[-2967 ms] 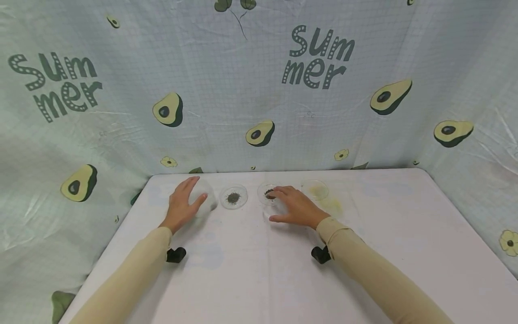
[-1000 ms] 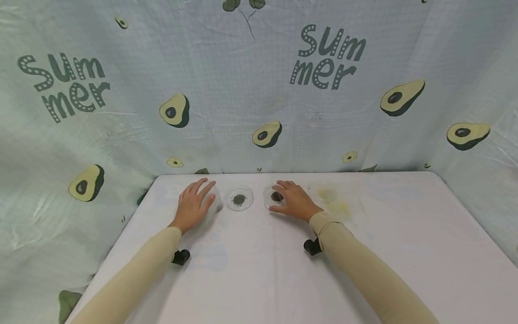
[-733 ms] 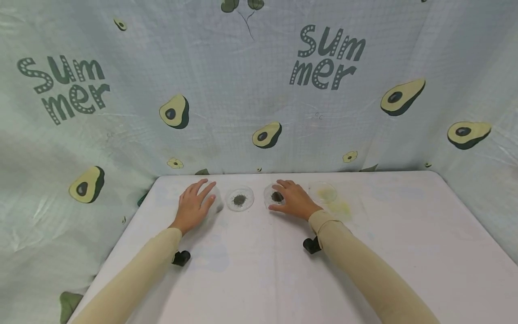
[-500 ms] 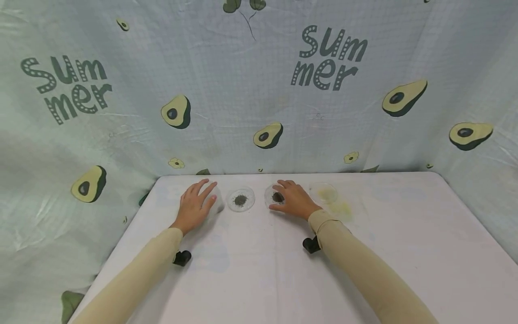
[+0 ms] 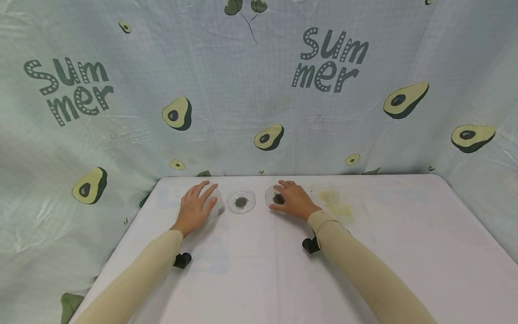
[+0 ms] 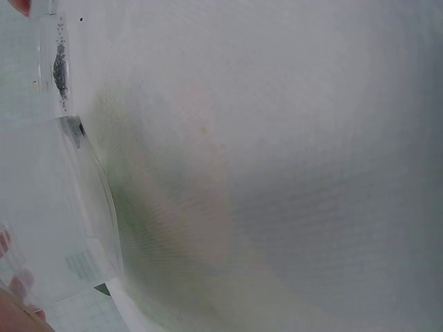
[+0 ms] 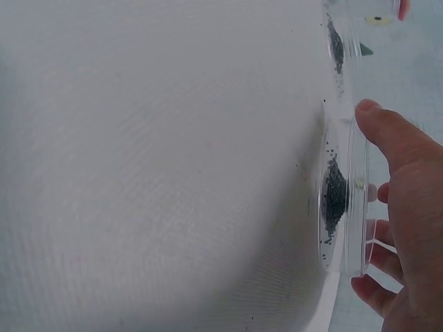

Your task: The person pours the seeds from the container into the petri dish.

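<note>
My left hand (image 5: pixel 192 209) curves round a clear vessel (image 6: pixel 52 187) at the table's far left; its fingertips show through the wall in the left wrist view. A small grey patch marks the vessel's lower edge. To its right stands a petri dish (image 5: pixel 241 201) of dark granules. My right hand (image 5: pixel 295 202) holds a clear petri dish lid (image 7: pixel 357 207) by its rim, thumb on one side and fingers on the other. The lid rests on a second petri dish (image 7: pixel 322 207) with a dark granule heap, partly hidden by the hand in the head view.
Right of my right hand is a clear dish (image 5: pixel 324 195) with yellowish matter. A yellow stain (image 5: pixel 341 211) lies beside it on the white table (image 5: pixel 251 279). A printed curtain (image 5: pixel 226 103) hangs behind the far edge.
Over three seconds my right hand moved slightly away from me, bringing the lid from the dish's near side onto it. The left hand kept its place; the view shifted a little.
</note>
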Action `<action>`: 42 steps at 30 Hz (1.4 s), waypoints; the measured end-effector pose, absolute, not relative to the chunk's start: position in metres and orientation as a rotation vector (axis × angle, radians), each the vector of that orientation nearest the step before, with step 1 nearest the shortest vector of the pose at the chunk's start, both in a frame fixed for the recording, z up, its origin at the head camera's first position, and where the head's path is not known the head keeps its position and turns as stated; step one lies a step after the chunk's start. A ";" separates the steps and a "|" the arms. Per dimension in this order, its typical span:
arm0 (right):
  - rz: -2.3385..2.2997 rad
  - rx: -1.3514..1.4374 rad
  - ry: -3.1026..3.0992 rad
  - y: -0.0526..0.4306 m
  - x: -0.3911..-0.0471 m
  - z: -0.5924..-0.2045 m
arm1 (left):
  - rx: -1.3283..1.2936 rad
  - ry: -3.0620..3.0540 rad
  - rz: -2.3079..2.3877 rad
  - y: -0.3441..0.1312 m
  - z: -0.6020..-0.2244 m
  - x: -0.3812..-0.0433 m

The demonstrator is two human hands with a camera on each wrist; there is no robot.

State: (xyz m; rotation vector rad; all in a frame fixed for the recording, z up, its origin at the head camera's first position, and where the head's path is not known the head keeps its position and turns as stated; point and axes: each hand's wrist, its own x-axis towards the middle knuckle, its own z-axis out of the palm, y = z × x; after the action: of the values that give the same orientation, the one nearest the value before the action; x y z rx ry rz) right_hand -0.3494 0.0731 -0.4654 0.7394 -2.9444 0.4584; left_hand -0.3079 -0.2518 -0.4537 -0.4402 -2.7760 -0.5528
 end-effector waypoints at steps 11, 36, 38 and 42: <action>0.496 0.712 -2.960 0.072 -0.352 -0.472 | -0.438 -2.778 -0.554 -0.253 -0.456 -0.310; 0.442 0.694 -2.929 0.091 -0.342 -0.454 | -0.444 -2.858 -0.510 -0.256 -0.443 -0.308; 0.434 0.685 -2.930 0.097 -0.340 -0.454 | -0.433 -2.881 -0.534 -0.255 -0.443 -0.307; 0.414 0.672 -2.918 0.108 -0.335 -0.454 | -0.427 -2.899 -0.582 -0.254 -0.442 -0.304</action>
State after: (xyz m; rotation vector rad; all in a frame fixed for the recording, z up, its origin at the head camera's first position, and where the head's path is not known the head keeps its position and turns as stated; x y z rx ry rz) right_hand -0.3354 0.1080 -0.4543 0.6723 -2.9182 0.4141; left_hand -0.3042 -0.2542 -0.4417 -0.4267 -2.8988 -0.5822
